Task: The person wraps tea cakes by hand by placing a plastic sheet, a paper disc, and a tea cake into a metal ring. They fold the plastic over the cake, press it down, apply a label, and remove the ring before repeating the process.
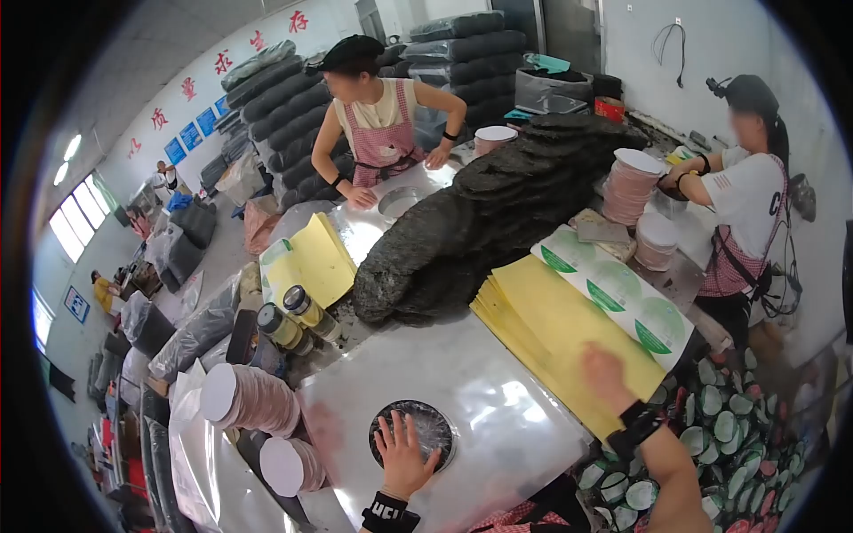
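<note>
My left hand (405,458) lies with fingers spread on a dark, glossy round piece (434,417) inside a thin round rim. That rim is set in a shiny metal work surface (506,444). My right hand (606,373), smeared by motion, is over a stack of yellow sheets (551,329); its fingers do not show clearly. Alongside the stack runs a white sheet with green round labels (613,289). Just beyond the metal surface rises a long heap of black, matted sheets (426,249).
Stacks of pinkish discs (253,398) and two jars (311,311) stand at left. Many round green and red labels (720,426) lie at lower right. One person (382,124) works across the table, another (746,195) at right. More disc stacks (626,191) stand near them.
</note>
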Available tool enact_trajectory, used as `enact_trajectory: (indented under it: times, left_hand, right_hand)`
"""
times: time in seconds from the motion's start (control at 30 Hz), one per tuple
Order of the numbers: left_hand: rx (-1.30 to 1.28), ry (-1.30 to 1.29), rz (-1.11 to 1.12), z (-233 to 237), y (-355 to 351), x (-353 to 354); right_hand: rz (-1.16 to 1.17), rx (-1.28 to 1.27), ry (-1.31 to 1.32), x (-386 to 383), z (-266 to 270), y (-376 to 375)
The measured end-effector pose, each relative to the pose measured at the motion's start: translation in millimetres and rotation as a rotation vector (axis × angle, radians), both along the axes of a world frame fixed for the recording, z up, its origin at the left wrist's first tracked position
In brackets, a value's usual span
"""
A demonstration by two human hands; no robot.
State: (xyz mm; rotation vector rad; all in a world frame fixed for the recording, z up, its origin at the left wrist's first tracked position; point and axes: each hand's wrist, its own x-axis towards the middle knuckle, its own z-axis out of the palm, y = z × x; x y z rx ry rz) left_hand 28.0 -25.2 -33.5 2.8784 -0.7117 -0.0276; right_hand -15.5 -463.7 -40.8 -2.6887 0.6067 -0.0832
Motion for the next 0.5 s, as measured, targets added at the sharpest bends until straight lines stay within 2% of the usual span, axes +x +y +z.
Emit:
enact_trajectory:
  times: [0.03,0.1,0.23,0.3,0.37,0.4,0.47,0.5]
  left_hand:
    - [0.002,-0.011,-0.011,0,1,0]
    - [-0.001,-0.007,-0.019,3,3,3]
    - [0.018,0.046,-0.066,4,5,6]
    - [0.026,0.001,-0.056,4,5,4]
    - [0.032,0.01,-0.063,4,5,2]
    - [0.032,-0.025,-0.054,4,4,3]
    - [0.013,-0.013,-0.058,5,3,4]
    - [0.005,-0.009,-0.048,5,3,3]
  right_hand:
    - [-0.185,-0.03,-0.371,-21,-49,-54]
    - [-0.085,-0.665,-0.425,-69,-12,-95]
    - [0.063,-0.712,-0.449,-99,-28,-134]
    - [-0.057,-0.447,-0.548,-99,-56,-144]
    - [-0.397,-0.038,-0.567,-96,-56,-154]
    - [-0.409,-0.05,-0.552,-94,-41,-150]
    - [-0.469,0.085,-0.326,-85,-5,-134]
    - [-0.469,0.076,-0.322,-86,-4,-130]
